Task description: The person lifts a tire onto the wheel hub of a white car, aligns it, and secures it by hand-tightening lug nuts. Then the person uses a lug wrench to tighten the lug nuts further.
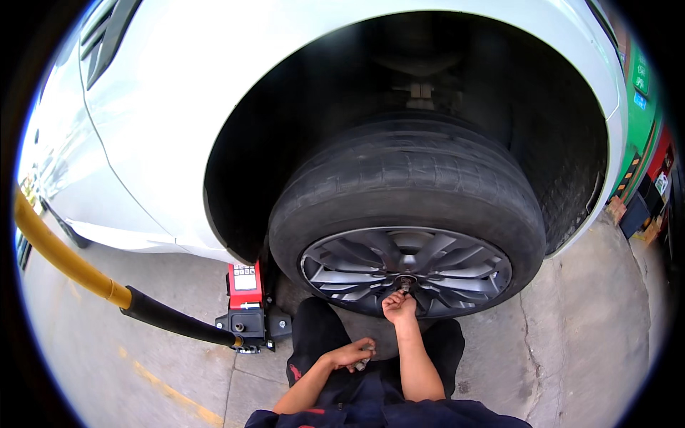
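Observation:
A car wheel with a black tyre and a grey multi-spoke rim sits in the dark wheel arch of a white car. My right hand reaches up to the wheel's centre. Its fingers are pinched together just below the metal hub; what lies between the fingertips is hidden. Lower down, over my lap, my left hand is curled closed around small grey metal pieces that look like lug nuts. Fingers cover part of them.
A red and black floor jack stands left of my knees, under the car's edge. Its long yellow handle with a black sleeve slants up to the left. White bodywork overhangs the wheel. Boxes and containers stand far right on concrete.

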The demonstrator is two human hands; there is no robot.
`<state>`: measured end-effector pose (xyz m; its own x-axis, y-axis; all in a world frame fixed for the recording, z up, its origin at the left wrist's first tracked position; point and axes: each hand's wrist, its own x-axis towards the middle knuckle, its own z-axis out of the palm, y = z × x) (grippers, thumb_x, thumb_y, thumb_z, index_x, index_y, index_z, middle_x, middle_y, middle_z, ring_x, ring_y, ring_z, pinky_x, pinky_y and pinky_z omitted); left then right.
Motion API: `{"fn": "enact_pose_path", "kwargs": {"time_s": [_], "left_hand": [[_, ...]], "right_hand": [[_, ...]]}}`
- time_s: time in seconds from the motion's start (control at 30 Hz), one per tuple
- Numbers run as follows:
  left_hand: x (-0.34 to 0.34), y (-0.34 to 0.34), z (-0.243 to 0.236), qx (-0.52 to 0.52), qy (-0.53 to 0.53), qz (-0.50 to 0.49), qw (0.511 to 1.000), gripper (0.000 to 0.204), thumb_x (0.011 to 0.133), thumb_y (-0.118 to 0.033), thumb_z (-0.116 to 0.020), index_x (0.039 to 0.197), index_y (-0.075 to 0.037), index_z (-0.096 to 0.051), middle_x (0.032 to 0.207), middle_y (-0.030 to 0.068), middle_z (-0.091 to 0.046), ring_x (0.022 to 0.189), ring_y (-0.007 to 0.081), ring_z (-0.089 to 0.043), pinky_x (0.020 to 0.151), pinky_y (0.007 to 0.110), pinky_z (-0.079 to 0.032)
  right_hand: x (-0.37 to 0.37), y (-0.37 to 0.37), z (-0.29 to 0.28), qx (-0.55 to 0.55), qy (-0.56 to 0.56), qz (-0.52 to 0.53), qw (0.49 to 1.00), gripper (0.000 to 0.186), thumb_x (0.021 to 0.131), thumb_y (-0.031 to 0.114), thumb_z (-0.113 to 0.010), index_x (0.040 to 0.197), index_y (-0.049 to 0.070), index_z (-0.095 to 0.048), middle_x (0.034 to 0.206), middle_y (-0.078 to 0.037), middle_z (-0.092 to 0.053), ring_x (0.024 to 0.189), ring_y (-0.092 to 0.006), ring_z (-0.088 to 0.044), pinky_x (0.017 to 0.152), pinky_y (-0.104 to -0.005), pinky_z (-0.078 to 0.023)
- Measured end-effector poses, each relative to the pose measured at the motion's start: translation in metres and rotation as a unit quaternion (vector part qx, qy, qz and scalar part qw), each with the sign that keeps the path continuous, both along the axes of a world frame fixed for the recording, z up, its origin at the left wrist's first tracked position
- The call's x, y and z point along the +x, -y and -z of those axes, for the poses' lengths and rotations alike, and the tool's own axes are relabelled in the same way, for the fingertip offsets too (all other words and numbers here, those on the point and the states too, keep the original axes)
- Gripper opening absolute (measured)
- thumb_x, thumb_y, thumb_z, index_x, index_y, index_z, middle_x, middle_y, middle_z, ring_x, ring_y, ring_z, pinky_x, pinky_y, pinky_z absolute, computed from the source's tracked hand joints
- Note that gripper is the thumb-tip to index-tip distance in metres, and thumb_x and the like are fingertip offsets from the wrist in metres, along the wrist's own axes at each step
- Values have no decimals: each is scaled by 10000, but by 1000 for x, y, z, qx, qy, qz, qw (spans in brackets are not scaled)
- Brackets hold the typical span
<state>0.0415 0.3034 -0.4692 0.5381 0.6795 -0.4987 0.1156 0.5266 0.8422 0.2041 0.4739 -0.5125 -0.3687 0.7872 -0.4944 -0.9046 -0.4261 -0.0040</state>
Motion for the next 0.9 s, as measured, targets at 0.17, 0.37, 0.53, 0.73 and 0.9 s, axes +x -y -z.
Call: {"fn": "enact_pose_path", "kwargs": {"time_s": [0.17,0.37,0.53,0.73,0.9], "left_hand": [[-3,1,-1,-13,-16,-6,1000,357,889,-381,-553,1169,-196,-433,743,2,-516,555,80,-482,424,231,-420],[5,-1,3,-11,-14,-2,1000,365,887,-367,-555,1183,-192,-432,753,-5,-522,555,65,-483,415,227,-427],[2,0,3,-16,-8,-16,1000,326,897,-337,-545,1165,-186,-437,754,-20,-519,562,58,-500,408,217,-421],[5,-2,-6,-26,-12,5,1000,301,912,-316,-533,1157,-177,-428,803,-30,-500,596,48,-514,407,209,-404],[2,1,-1,-10,-15,-21,1000,332,889,-352,-550,1157,-188,-443,801,-32,-519,604,54,-520,413,220,-429]], "right_hand": [[-18,13,-51,-100,172,12,980,382,930,416,-411,768,84,-509,611,20,-439,506,-115,-424,500,-272,-335],[8,2,-8,-27,-109,-24,993,422,968,390,-327,809,77,-562,582,60,-429,484,-105,-413,480,-277,-310],[-9,11,-45,-113,47,-12,992,410,935,394,-343,774,69,-533,592,27,-447,493,-120,-435,491,-277,-322],[14,-5,-16,-87,-105,-47,990,409,941,372,-355,761,48,-527,513,51,-393,430,-86,-387,495,-273,-327],[-12,14,-60,-121,100,-32,987,389,917,409,-417,753,70,-517,566,27,-424,499,-105,-423,502,-277,-333]]}}
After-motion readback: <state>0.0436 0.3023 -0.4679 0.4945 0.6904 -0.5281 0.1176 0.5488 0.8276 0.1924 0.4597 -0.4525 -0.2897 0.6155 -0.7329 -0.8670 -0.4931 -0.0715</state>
